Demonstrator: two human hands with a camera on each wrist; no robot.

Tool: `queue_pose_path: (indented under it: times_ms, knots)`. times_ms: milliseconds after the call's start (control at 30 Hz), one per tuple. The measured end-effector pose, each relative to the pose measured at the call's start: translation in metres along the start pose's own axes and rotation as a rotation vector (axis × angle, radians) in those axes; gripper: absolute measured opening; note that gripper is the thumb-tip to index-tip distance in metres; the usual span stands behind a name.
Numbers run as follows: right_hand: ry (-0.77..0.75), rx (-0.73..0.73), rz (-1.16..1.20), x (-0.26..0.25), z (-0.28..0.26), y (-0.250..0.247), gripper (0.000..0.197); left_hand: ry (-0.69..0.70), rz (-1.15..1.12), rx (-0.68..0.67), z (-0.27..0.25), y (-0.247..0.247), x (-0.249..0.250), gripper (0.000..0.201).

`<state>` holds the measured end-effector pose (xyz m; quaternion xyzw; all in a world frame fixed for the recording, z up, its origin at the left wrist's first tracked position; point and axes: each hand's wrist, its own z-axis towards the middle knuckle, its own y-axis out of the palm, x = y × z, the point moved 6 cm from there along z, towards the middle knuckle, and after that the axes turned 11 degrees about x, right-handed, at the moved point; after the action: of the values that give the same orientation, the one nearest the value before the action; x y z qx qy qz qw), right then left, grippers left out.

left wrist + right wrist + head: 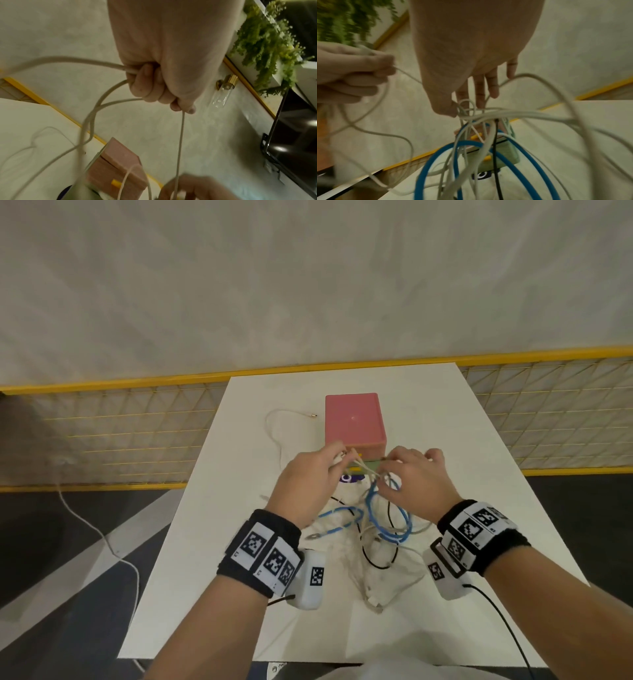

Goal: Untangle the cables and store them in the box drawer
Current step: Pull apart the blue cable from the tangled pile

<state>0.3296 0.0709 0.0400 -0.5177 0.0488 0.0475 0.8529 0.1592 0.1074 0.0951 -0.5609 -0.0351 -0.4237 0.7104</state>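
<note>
Far left on the counter [191,542], a loose white cable [274,422] w/ gold tip lies alone beside the pink box [354,419]; the left hand [308,477] is fisted round several white cables [102,93] just in front of the box. Centre: the tangle [373,529] of white, blue & black cables is heaped on the counter btwn the wrists, blue cable [440,155] looping up to the hands & partly hiding the green drawer [503,152] w/ yellow handles. Right hand [414,477] pinches white strands at the knot w/ thumb & fingertips, other fingers loose.
</note>
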Motion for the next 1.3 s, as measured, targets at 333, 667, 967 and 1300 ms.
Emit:
queue_pose_path:
  times_ms: [333, 667, 967, 1300]
  knots:
    - [-0.070, -0.123, 0.757, -0.029, 0.016, -0.006, 0.020, -0.027, -0.175, 0.033, 0.003, -0.017, 0.003, 0.018]
    - [-0.041, -0.072, 0.469, -0.012, 0.018, 0.011, 0.024, -0.153, -0.101, 0.397, 0.008, -0.055, -0.027, 0.015]
    - [-0.128, -0.043, 0.565, -0.023, 0.023, -0.004, 0.028, -0.077, -0.078, -0.007, 0.007, -0.008, -0.005, 0.032]
    - [-0.054, 0.038, 0.769, -0.023, 0.028, -0.020, 0.032, -0.087, -0.132, 0.014, 0.009, -0.014, -0.007, 0.023]
